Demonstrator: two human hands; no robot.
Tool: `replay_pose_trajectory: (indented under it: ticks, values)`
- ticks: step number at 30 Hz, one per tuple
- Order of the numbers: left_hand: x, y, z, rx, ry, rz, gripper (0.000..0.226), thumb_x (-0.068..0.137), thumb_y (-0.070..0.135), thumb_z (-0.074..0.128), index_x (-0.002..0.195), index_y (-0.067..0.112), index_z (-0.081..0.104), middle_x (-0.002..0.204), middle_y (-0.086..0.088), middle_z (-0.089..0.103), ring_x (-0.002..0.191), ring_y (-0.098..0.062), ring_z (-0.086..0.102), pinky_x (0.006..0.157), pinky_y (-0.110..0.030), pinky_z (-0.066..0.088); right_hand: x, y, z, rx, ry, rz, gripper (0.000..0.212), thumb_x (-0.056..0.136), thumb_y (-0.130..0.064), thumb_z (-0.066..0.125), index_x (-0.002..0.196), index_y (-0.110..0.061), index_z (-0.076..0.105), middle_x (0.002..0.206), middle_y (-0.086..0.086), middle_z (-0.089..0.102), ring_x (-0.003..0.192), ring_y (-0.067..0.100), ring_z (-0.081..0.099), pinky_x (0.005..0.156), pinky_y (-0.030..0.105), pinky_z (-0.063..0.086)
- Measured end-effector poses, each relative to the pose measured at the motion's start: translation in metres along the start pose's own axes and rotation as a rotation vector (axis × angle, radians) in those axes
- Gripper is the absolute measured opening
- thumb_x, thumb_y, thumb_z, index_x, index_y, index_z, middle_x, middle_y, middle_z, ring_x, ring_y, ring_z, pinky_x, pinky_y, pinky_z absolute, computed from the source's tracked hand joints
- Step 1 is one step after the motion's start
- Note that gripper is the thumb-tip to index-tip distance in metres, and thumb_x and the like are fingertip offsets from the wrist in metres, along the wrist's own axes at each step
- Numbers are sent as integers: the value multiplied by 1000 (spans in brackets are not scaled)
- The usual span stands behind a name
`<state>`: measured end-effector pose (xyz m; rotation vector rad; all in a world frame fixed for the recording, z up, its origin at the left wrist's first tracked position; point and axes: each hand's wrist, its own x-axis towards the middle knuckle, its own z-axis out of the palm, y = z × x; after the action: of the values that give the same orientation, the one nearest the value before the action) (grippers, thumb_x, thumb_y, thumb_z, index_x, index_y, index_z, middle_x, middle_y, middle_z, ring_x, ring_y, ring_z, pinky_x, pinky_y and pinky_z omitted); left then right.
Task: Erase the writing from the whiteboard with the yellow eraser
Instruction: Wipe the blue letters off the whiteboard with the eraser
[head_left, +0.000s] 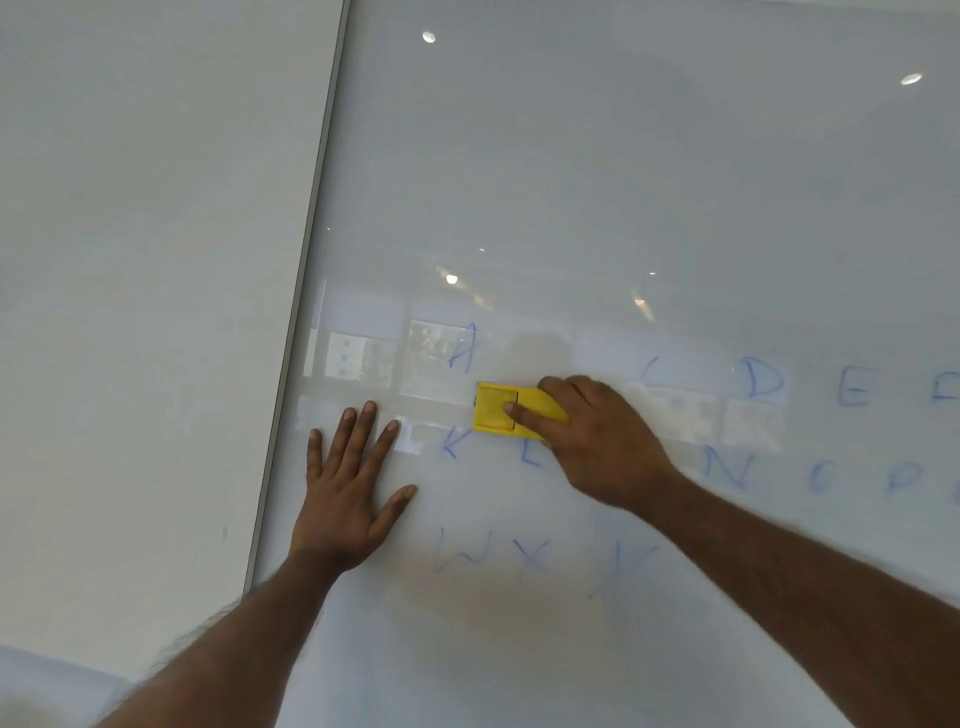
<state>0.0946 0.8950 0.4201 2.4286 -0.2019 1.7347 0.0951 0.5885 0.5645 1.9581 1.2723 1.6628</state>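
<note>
The glossy whiteboard fills most of the view and carries pale blue letters in three rows. My right hand presses the yellow eraser flat on the board, just right of the "A" and above the "K" and "L". A bare patch lies between the "A" and a faint "C" stroke. My left hand rests flat on the board with fingers spread, left of the "K", holding nothing. The bottom row reads "W", "X" and a blurred letter.
The board's grey metal frame runs diagonally down the left side, with plain wall beyond it. Ceiling lights and windows reflect in the board's surface. More letters run off the right edge.
</note>
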Motion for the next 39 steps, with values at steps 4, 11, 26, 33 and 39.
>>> replay_pose_trajectory:
  ticks: [4,11,26,33,39]
  values:
    - [0,-1,2,21,8,1,73,98,64,28,160,26,17,170,-1,7,157,-24,5,125,-54,-2,46,34,-19,5,119,232,59,77,-13,71,133,-23,56,120,20,57,92,40,54,80,45,48]
    - [-2,-4,2,47,30,19,74,97,63,31,159,26,19,170,-3,10,157,-25,8,125,-54,2,55,-33,10,77,44,116,62,75,-14,71,133,-22,55,122,18,57,91,38,55,75,41,49]
    - [-5,-10,5,79,51,44,75,97,64,32,159,24,22,170,-4,10,156,-25,10,124,-55,5,57,-30,7,58,9,9,61,73,-5,72,130,-20,59,120,23,60,91,40,58,76,43,50]
    - [-6,-8,2,86,36,37,75,97,65,31,159,25,22,170,-3,9,157,-25,8,125,-55,3,3,-38,14,44,-145,-226,64,76,-6,68,134,-27,54,118,18,61,91,36,58,75,41,49]
    - [-7,-9,6,85,57,31,74,97,64,33,159,26,21,170,-3,10,157,-24,8,124,-56,3,40,-18,4,51,16,93,63,70,-10,74,129,-26,59,114,16,59,86,36,54,72,40,46]
